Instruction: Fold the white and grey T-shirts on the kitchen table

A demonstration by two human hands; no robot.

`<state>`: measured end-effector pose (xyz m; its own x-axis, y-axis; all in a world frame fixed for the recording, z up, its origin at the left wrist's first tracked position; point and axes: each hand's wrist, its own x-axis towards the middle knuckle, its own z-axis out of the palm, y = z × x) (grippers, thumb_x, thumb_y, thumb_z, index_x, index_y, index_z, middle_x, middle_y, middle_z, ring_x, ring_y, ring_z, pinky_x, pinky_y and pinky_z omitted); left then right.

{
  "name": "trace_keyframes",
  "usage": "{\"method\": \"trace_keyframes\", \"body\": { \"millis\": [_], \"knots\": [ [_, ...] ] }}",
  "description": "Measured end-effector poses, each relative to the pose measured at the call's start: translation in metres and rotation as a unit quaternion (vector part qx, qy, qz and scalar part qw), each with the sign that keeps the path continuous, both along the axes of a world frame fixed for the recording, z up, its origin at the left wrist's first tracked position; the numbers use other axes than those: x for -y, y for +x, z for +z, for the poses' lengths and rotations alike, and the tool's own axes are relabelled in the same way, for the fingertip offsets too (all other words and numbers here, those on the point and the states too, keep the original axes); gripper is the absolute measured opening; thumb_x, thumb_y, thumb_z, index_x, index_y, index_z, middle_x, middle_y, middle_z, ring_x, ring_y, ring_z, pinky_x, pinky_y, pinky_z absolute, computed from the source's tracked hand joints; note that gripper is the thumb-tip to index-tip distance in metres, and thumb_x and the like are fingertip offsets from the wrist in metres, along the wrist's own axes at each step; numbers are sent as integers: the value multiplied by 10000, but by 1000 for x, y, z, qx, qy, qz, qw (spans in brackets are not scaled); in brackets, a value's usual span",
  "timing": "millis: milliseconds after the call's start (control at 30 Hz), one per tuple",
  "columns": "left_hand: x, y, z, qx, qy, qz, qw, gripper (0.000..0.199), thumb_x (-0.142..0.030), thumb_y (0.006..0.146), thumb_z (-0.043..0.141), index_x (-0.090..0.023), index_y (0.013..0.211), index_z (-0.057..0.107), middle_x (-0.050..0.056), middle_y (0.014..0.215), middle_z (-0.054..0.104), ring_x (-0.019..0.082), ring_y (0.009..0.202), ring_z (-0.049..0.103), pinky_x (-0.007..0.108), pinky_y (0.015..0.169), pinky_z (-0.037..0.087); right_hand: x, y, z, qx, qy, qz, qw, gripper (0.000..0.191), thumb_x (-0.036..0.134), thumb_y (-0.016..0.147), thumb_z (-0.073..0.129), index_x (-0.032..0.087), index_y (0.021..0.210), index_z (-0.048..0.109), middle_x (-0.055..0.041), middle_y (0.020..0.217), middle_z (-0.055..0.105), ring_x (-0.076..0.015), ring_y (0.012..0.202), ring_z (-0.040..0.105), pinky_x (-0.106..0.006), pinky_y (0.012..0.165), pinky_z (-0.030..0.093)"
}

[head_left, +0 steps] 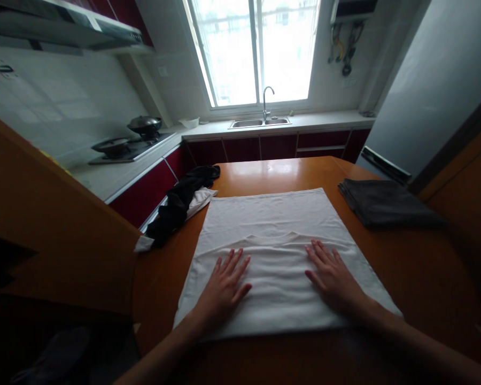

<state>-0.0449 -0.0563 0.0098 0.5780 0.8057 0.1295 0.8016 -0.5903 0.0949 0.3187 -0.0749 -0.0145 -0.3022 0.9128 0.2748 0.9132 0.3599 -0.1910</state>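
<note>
A white T-shirt (272, 289) lies on the wooden table in front of me, its neckline half folded over toward the middle of the garment. My left hand (226, 283) rests flat on the folded part, left of the collar, with fingers spread. On the right side of the collar, my right hand (331, 275) presses flat on the same layer, its fingers also apart. Slight creases run across the cloth between the two hands. Neither hand grips anything.
Dark grey folded cloth (385, 203) lies at the table's right. Black and white clothes (176, 203) are heaped along the left edge of the table (264, 174). Beyond stand a counter with a sink (246, 123), a stove with pans (144, 125), and a fridge (428, 101) at right.
</note>
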Motion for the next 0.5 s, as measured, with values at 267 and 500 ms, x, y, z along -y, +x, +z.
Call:
{"method": "trace_keyframes", "body": {
  "millis": [267,500],
  "knots": [
    [16,-27,21,81,-1,40,996,527,-435,1009,449,-233,1496,459,124,1560,415,310,1450,362,523,1178,313,15,32,11,-46,34,-42,997,483,385,1007,401,203,1444,495,-147,1550,432,-327,1437,378,-549,1152,319],
    [70,-106,35,223,-37,294,929,464,-639,854,568,-219,995,707,70,947,731,252,825,706,324,748,580,72,101,25,-159,9,-248,956,368,535,887,489,226,929,686,-117,990,710,-307,907,675,-426,793,545]
  ]
}}
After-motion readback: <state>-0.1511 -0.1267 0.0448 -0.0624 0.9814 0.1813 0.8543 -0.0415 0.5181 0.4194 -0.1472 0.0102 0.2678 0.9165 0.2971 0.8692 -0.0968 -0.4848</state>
